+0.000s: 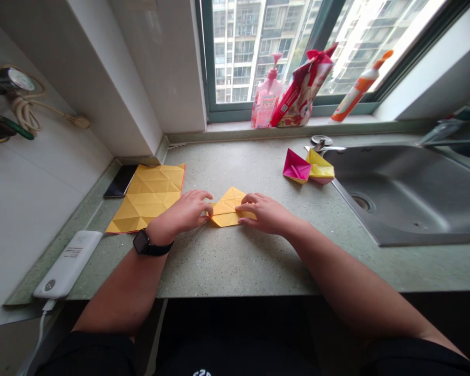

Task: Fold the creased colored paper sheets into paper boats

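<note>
Here, folded yellow paper point(227, 208): lies flat on the countertop point(238, 261), in the middle near the front edge, between both hands.
Long axis: runs left to right; its peak points away towards the window.
Left hand point(188, 211): fingers curled at the paper's left corner and touching it; I cannot tell whether they pinch it. A watch point(143, 243) is on the wrist.
Right hand point(264, 211): fingers spread flat on the paper's right part, pressing, not closed round it.
Creased yellow sheet point(151, 196): just left of the left hand, spread flat.
Phone point(120, 181): at that sheet's far left corner.
Pink folded piece point(296, 167), yellow folded piece point(320, 167): side by side, touching, beside the sink point(407, 193).
</note>
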{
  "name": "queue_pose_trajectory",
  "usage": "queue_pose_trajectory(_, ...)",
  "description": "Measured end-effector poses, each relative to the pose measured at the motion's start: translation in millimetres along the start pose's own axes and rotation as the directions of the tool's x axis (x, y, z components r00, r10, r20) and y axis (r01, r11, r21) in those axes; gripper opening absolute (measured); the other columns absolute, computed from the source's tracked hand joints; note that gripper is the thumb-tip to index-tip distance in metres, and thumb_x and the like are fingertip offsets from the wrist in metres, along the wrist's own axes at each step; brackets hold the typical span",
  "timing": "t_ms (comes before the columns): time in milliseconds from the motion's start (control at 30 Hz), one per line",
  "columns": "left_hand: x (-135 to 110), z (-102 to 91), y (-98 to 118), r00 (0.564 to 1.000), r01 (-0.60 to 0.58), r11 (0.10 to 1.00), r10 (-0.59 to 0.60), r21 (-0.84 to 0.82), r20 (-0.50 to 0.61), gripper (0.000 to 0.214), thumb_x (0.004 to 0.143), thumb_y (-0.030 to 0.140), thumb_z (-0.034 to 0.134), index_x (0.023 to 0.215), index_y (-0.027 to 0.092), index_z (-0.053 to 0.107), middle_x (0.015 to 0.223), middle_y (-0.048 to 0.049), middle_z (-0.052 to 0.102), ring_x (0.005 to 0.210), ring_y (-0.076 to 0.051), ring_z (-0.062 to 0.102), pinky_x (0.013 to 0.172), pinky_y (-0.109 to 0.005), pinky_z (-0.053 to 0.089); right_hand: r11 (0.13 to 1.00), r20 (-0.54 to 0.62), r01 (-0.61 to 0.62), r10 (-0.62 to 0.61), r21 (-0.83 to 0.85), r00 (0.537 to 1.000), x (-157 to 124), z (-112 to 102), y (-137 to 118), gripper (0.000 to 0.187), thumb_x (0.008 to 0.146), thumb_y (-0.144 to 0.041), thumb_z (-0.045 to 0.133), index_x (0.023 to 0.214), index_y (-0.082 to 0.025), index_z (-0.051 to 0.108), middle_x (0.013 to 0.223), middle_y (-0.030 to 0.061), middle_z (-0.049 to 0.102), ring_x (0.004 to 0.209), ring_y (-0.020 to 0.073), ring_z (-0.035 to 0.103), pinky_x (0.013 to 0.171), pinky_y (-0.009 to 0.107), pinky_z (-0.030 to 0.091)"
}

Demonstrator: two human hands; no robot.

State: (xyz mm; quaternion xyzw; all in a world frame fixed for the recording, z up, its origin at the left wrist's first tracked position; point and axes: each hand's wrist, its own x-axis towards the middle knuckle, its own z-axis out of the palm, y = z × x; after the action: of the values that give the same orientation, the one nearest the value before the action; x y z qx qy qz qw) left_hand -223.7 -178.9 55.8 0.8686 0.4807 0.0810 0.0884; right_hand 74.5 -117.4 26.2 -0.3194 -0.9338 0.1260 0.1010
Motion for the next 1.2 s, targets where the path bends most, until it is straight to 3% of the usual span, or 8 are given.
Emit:
queue_pose_trajectory(233,8.5,-8.5,11.1,0.958,-0.184,0.982,0.170,-0.041,-0.230,0.017,0.104,0.016,0.062,0.099,0.022,0.077,0.117,-0.0083,0.079,0.117,-0.026,0.073,0.107,-0.046,0.059,0.996,-0.015,0.019,-0.020,-0.084,1.000,-1.9,-1.6,-0.9,0.053,0.083,-0.048,0.096,0.130,-0.029,0.081,0.136,0.0135,0.073,0.119,0.0343,0.067,0.104,0.049,0.054)
queue_pose_trajectory(433,12.4,-8.4,22.4,0.773,-0.252,0.964,0.256,0.088,-0.581,0.011,0.108,0.020,0.063,0.107,0.024,0.073,0.101,-0.0031,0.081,0.099,-0.020,0.076,0.106,-0.043,0.059,0.994,-0.152,0.002,-0.019,-0.108,0.988,0.8,-4.6,-3.0,0.024,0.101,-0.023,0.070,0.120,-0.028,0.083,0.117,0.0084,0.080,0.101,0.0249,0.071,0.088,0.037,0.054)
queue_pose_trajectory(500,8.8,-7.8,25.5,0.733,-0.220,0.968,0.244,0.117,-0.635,0.011,0.108,0.024,0.065,0.115,0.027,0.072,0.103,-0.0025,0.080,0.100,-0.021,0.075,0.105,-0.044,0.059,0.998,-0.205,0.019,-0.031,-0.060,0.978,0.0,-7.5,-4.8,0.027,0.102,-0.019,0.064,0.117,-0.028,0.083,0.111,0.0068,0.081,0.097,0.0229,0.072,0.086,0.035,0.054)
queue_pose_trajectory(667,-5.9,-9.5,38.1,0.663,0.047,0.993,0.053,0.112,-0.747,0.038,0.102,0.032,0.066,0.140,0.035,0.061,0.138,-0.0091,0.070,0.141,-0.034,0.058,0.128,-0.068,0.038,0.961,-0.308,0.037,0.051,0.274,0.950,-0.3,-12.5,-10.1,0.022,0.101,-0.026,0.062,0.106,-0.026,0.084,0.105,0.0054,0.082,0.091,0.0216,0.074,0.082,0.033,0.056)
queue_pose_trajectory(767,-8.6,-9.1,45.7,0.711,0.097,0.988,0.014,0.118,-0.704,0.039,0.100,0.032,0.067,0.139,0.038,0.064,0.141,-0.0077,0.068,0.147,-0.037,0.052,0.131,-0.070,0.031,0.802,-0.246,-0.044,0.235,0.596,0.940,3.8,-8.1,-9.3,0.021,0.100,-0.035,0.065,0.103,-0.022,0.082,0.101,0.0058,0.084,0.091,0.0244,0.077,0.080,0.034,0.060)
queue_pose_trajectory(900,2.3,-0.7,51.0,0.879,0.003,0.996,0.040,0.090,-0.475,0.035,0.106,0.028,0.061,0.138,0.039,0.072,0.140,-0.0059,0.071,0.137,-0.032,0.059,0.125,-0.059,0.040,0.476,-0.068,-0.136,0.387,0.869,0.920,11.2,3.5,-3.7,0.031,0.093,-0.040,0.075,0.116,-0.020,0.079,0.115,0.0090,0.085,0.103,0.0283,0.080,0.086,0.039,0.065)
queue_pose_trajectory(1033,16.2,15.5,48.3,0.949,-0.001,1.000,0.006,0.016,-0.315,0.033,0.112,0.036,0.055,0.138,0.028,0.073,0.137,-0.0097,0.074,0.128,-0.031,0.064,0.116,-0.052,0.046,0.243,0.073,-0.157,0.323,0.957,0.944,15.5,9.8,-2.1,0.044,0.086,-0.042,0.086,0.124,-0.022,0.076,0.130,0.0112,0.082,0.111,0.0285,0.080,0.092,0.042,0.068)
queue_pose_trajectory(1200,21.5,29.6,42.4,0.975,0.099,0.994,-0.104,-0.035,-0.194,0.037,0.115,0.043,0.048,0.136,0.021,0.069,0.137,-0.0124,0.073,0.126,-0.031,0.067,0.109,-0.047,0.051,0.046,0.247,-0.264,0.237,0.963,0.940,15.8,9.1,-3.0,0.044,0.092,-0.038,0.084,0.132,-0.024,0.074,0.131,0.0104,0.082,0.106,0.0228,0.082,0.097,0.039,0.069)
